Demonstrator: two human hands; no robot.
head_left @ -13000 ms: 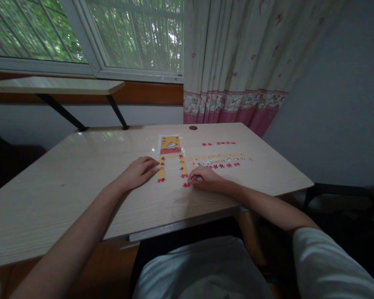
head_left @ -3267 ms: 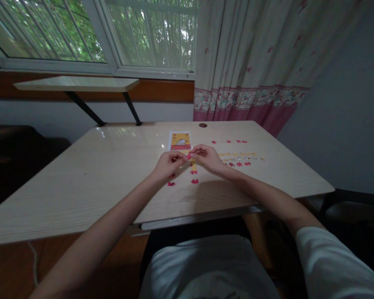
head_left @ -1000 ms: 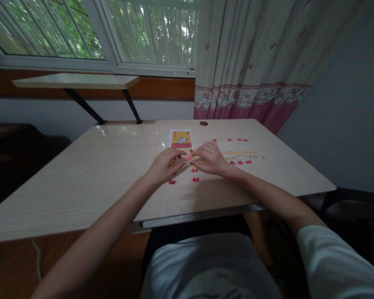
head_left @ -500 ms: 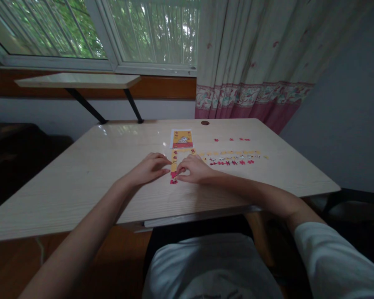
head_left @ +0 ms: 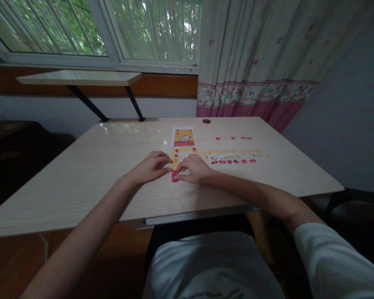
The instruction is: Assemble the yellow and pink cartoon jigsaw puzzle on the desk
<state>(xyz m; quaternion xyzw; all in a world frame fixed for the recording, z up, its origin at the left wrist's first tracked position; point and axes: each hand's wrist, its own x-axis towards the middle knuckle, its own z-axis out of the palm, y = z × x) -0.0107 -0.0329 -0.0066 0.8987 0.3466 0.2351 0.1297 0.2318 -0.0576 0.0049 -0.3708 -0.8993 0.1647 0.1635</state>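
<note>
Flat between your left hand [head_left: 151, 167] and right hand [head_left: 195, 169], a yellow-and-red jigsaw border [head_left: 175, 165] shows red pieces [head_left: 174, 180] at seven o'clock, by your right fingertips. The picture card [head_left: 183, 138], white animal on yellow and red, lies at twelve; loose rows [head_left: 244, 161] of yellow, white and red pieces at three; scattered red ones [head_left: 233, 138] at two.

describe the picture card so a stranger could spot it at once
Find the pale desk below the window. Left of the round hole near its far edge, the picture card lies just beyond the yellow puzzle strip. Unlike the jigsaw pieces nearby, it is one whole rectangle with a white margin.
</note>
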